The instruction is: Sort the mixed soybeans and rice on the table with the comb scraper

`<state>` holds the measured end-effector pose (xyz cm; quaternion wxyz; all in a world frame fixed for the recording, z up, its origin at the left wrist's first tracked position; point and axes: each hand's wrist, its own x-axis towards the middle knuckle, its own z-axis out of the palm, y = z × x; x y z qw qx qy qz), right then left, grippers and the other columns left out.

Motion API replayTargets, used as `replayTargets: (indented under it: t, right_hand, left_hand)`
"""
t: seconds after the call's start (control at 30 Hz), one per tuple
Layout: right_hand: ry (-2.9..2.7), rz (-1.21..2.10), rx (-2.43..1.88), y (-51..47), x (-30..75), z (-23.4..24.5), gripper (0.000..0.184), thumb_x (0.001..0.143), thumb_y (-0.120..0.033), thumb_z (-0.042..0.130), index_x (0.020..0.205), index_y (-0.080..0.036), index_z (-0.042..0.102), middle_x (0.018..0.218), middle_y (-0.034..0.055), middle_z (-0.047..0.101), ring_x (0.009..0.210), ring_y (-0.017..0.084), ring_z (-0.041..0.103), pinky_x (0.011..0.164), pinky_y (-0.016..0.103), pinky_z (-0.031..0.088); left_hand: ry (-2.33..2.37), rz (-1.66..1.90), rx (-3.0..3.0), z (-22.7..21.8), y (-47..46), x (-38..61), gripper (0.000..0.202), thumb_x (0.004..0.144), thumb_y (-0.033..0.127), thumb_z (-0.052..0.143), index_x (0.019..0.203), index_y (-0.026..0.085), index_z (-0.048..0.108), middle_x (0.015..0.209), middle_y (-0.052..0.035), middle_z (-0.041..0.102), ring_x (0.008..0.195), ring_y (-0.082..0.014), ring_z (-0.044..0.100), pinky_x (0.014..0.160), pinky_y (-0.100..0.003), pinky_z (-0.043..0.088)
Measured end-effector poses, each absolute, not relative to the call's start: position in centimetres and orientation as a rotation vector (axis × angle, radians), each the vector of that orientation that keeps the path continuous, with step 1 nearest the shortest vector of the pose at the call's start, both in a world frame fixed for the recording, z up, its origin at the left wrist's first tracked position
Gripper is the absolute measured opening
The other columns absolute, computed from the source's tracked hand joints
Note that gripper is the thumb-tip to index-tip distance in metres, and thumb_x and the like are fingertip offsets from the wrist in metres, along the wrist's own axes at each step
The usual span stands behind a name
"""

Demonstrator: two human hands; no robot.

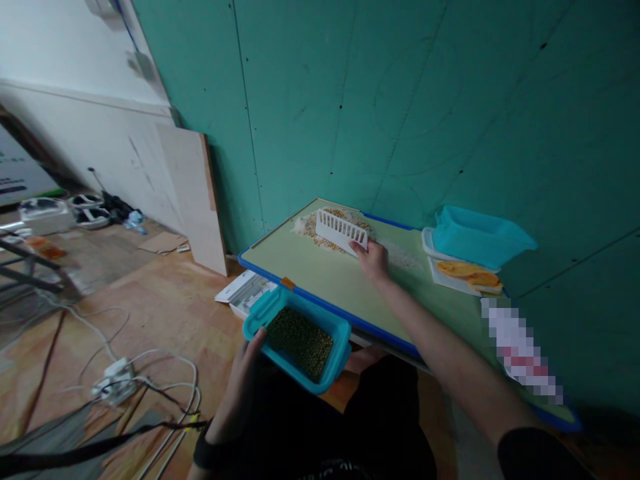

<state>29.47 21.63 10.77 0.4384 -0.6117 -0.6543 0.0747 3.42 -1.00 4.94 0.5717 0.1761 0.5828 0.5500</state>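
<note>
My left hand (246,370) grips the near left side of a blue box (330,370) filled with small green beans, held just below the table's front edge. My right hand (373,259) reaches across the pale green table (325,277) and holds the right end of a white slotted basket (341,231). That basket rests on a pile of yellow beans and white grains (320,239) at the table's far left corner.
A blue lid on a white tray (475,239) and orange-yellow pieces on a white tray (470,273) lie at the table's right. The teal wall stands behind. A white box (245,292), cables and a power strip (116,380) lie on the wooden floor.
</note>
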Motion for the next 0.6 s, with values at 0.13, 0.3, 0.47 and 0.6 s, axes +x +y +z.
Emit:
replayTargets:
  t: [0.13,0.3,0.47,0.6]
  right_hand:
    - [-1.635,0.213,-1.507,22.0,29.2,10.7,0.03,0.087,-0.045,0.071,0.088,-0.017,0.079,0.087,0.0123,0.081,0.081,0.026,0.075,0.068,0.028,0.052]
    - [-1.613,0.297,-1.551,22.8,28.1,11.2,0.028,0.086,-0.041,0.072,0.09,-0.014,0.081,0.082,0.0102,0.08,0.076,0.024,0.074,0.064,0.026,0.05]
    - [-1.626,0.308,-1.459,23.6,27.2,11.4,0.024,0.083,-0.036,0.074,0.091,-0.014,0.081,0.079,0.0081,0.08,0.074,0.021,0.073,0.063,0.024,0.049]
    - [-1.664,0.327,-1.431,23.9,27.1,11.0,0.022,0.084,-0.033,0.073,0.093,-0.015,0.081,0.086,0.0098,0.08,0.077,0.022,0.073,0.064,0.025,0.05]
  left_hand:
    - [1.335,1.282,0.388,5.2,-1.1,3.4,0.063,0.088,0.056,0.064,0.14,0.021,0.06,0.12,-0.0147,0.076,0.107,-0.0339,0.074,0.089,-0.048,0.06]
    - [1.293,1.264,0.432,5.9,-0.8,3.7,0.062,0.089,0.055,0.063,0.138,0.018,0.06,0.12,-0.0152,0.076,0.1,-0.0319,0.076,0.079,-0.042,0.062]
    - [1.346,1.271,0.387,6.5,-0.9,4.0,0.06,0.089,0.053,0.065,0.138,0.018,0.061,0.13,-0.0167,0.072,0.112,-0.0352,0.072,0.083,-0.044,0.061]
    - [1.219,1.336,0.471,7.2,-2.0,4.3,0.058,0.091,0.053,0.064,0.138,0.02,0.06,0.145,-0.0119,0.064,0.131,-0.0324,0.061,0.098,-0.04,0.057]
